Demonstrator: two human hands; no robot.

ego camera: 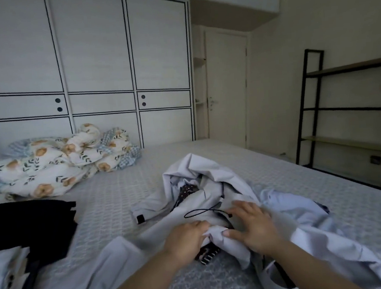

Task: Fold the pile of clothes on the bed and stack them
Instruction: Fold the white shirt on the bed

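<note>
- On the bed (111, 197) I count two hands, one crumpled pale jacket (202, 184), one dark garment (28, 225) at the left, one more pale garment (12, 275) at the near left corner, and a pale shirt (307, 221) spread to the right.
- At the far left of the bed lies one floral quilt (55, 163), bunched up, well apart from the clothes.
- Between the quilt, the dark garment and the jacket I see a bare strip of bed cover, and a second bare strip runs along the right edge of the bed.
- Beyond that right edge stands one black shelf (320, 110); behind the bed is one wardrobe (94, 60) and one closed door (228, 90).
- My left hand (186, 241) has the fingers curled and grips a fold of the jacket at its near edge.
- My right hand (254, 224) lies just beside it, fingers spread and flat on the jacket, the thumb touching the same fold.
- A black cord (202, 211) lies on the jacket just ahead of both hands.
- Under the left hand a small striped piece (208, 255) shows; I cannot tell what it is.
- The jacket rises as a heap ahead of the hands, near the middle of the bed.
</note>
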